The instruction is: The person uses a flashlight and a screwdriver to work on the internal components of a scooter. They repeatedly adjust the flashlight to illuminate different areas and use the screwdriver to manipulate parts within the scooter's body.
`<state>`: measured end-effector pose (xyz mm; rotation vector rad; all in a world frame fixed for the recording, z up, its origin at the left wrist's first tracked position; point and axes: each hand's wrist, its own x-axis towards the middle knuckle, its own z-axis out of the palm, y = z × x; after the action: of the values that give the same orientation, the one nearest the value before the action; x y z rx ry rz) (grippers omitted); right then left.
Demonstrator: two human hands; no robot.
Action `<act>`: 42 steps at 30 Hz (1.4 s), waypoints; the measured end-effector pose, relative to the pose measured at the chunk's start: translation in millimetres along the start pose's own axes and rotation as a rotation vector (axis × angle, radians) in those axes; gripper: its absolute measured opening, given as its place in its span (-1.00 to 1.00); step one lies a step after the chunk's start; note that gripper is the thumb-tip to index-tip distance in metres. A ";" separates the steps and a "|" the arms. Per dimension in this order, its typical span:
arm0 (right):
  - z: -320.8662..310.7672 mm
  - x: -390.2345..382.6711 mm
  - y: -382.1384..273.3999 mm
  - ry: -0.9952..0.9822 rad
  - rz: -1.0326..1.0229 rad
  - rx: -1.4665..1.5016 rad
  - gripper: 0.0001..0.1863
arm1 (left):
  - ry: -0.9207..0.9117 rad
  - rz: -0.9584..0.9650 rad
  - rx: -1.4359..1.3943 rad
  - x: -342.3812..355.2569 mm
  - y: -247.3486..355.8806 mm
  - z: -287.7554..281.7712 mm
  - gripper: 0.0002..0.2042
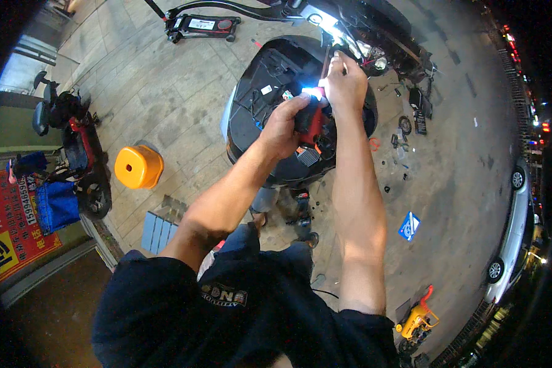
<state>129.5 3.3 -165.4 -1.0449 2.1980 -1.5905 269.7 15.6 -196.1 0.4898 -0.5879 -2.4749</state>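
My left hand is closed round a red-and-black hand-held power tool, whose exact kind does not show. A bright white light glares at its upper end, next to my left thumb. My right hand reaches further forward, its fingers bent together in a pinch close to a thin rod; what sits between the fingertips is hidden. Beneath both hands lies a large dark oval plastic housing with small parts and wires inside. Lit metal vehicle parts are just beyond my right fingertips.
A black floor jack lies far left, an orange stool nearer. A scooter stands at the left. Loose parts and a blue-and-white packet are on the right paving, with a yellow machine at the lower right.
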 end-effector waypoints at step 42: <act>30.9 -139.6 28.1 0.454 0.551 1.004 -0.49 | -0.043 0.335 0.588 33.6 13.8 4.5 -0.77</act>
<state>235.7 77.6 -232.1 0.2003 1.2955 -2.3012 247.0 -13.0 -192.6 0.5041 -1.3123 -1.9769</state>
